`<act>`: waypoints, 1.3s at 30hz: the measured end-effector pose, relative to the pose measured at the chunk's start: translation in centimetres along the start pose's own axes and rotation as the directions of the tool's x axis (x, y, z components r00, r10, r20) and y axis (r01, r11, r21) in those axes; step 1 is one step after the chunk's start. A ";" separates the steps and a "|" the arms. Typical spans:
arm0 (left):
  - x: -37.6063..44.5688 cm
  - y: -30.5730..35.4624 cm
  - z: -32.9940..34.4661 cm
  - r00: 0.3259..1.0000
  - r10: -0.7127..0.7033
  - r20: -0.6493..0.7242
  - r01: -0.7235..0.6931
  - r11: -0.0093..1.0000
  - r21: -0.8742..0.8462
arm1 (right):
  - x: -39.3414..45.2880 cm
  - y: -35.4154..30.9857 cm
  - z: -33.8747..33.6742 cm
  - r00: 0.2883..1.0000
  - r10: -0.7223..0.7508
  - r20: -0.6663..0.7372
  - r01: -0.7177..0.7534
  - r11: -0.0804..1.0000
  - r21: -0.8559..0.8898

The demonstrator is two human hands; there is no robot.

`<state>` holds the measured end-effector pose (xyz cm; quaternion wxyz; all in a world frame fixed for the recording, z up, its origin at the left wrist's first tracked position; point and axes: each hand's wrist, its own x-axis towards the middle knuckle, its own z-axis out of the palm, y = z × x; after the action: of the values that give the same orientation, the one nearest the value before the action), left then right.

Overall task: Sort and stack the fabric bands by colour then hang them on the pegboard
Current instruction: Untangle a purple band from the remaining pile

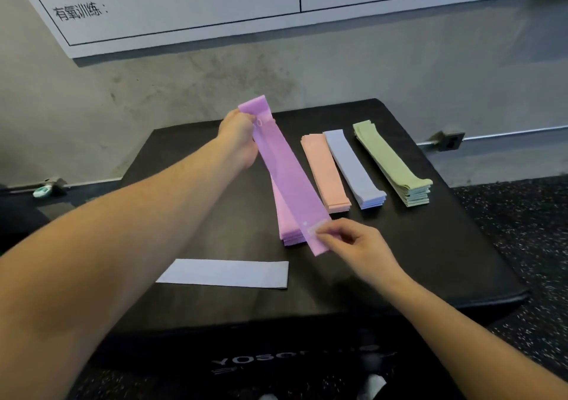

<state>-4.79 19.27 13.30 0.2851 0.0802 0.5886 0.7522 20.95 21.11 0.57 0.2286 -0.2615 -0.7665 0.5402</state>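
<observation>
Four sorted stacks lie on the black table (430,261): a purple stack (284,215), a peach stack (325,172), a pale blue stack (353,166) and a green stack (390,160), side by side, the peach and blue ones touching. One purple band (289,172) is stretched in the air just above the purple stack. The left hand (238,138) has its grip curled round the far end; the right hand (356,249) pinches the near end between thumb and fingertips.

The band sits at a slant to the stack below, so laid down as it is, it would likely land crooked and overhang the near edge. It looks thin and slippery; a light pinch at the near end could let it spring back toward the left hand and knock the top layers askew. A loose pale blue band (227,273) lies crosswise near the front of the table, close under the right forearm, and could be swept off. No pegboard is in view, so hanging is not yet begun.
</observation>
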 end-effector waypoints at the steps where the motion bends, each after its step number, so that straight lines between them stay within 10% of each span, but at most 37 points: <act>1: 1.0 -0.2 0.1 1.000 0.006 -0.004 -0.006 0.999 0.033 | 0.4 0.0 -0.3 0.998 0.020 0.059 -0.020 1.000 -0.009; 7: 5.6 -1.6 0.9 1.000 0.011 0.001 -0.011 0.988 0.157 | 3.2 0.9 -1.1 0.958 0.050 0.282 0.034 0.958 -0.285; 13: 10.0 -4.4 1.1 1.000 -0.027 -0.005 0.028 0.945 0.325 | 6.7 2.8 0.4 0.906 -0.376 0.195 0.415 0.702 -0.579; 19: 13.6 -8.2 0.5 0.998 -0.041 -0.055 0.063 0.867 0.493 | 10.7 2.6 2.1 0.816 -0.363 0.450 0.571 0.630 -0.526; 34: 16.9 -13.2 -0.6 1.000 0.006 -0.026 0.013 0.742 0.670 | 11.4 4.5 2.0 0.833 -0.178 0.525 0.486 0.690 -0.537; 39: 16.8 -13.4 -1.0 0.996 0.082 -0.025 -0.045 0.747 0.663 | 14.7 2.2 1.9 0.960 -0.186 0.211 0.264 0.854 -0.448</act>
<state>-14.59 29.13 -3.07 0.1967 0.1759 0.8210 0.5063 8.98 29.89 -1.10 0.1574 -0.1732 -0.9159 0.3260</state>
